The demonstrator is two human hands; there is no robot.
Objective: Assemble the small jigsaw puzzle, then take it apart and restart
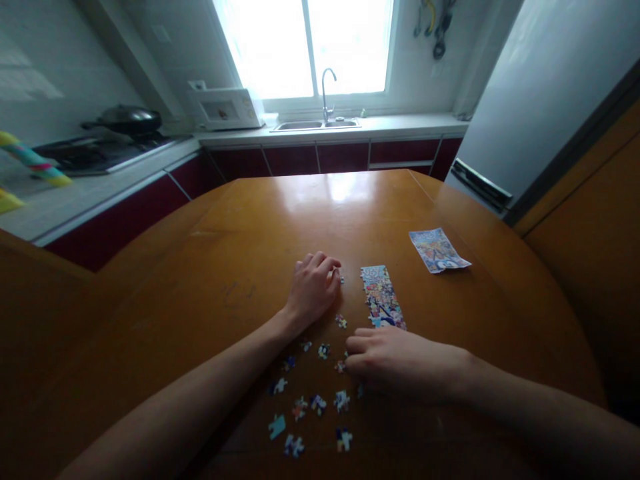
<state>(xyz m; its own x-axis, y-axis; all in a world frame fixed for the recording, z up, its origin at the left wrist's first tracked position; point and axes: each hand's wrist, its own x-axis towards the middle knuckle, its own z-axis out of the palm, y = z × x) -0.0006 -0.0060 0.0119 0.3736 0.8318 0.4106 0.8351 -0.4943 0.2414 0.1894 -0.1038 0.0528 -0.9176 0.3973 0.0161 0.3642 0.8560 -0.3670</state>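
My left hand rests on the wooden table with its fingers curled, fingertips pinching a small puzzle piece near the assembled puzzle strip. My right hand lies knuckles up just below that strip, fingers bent onto a loose piece at its fingertips. Several loose puzzle pieces are scattered on the table between my forearms.
A printed picture card lies to the right of the strip. Beyond the table runs a kitchen counter with a sink and tap, a microwave and a pan on the hob. A fridge stands at right.
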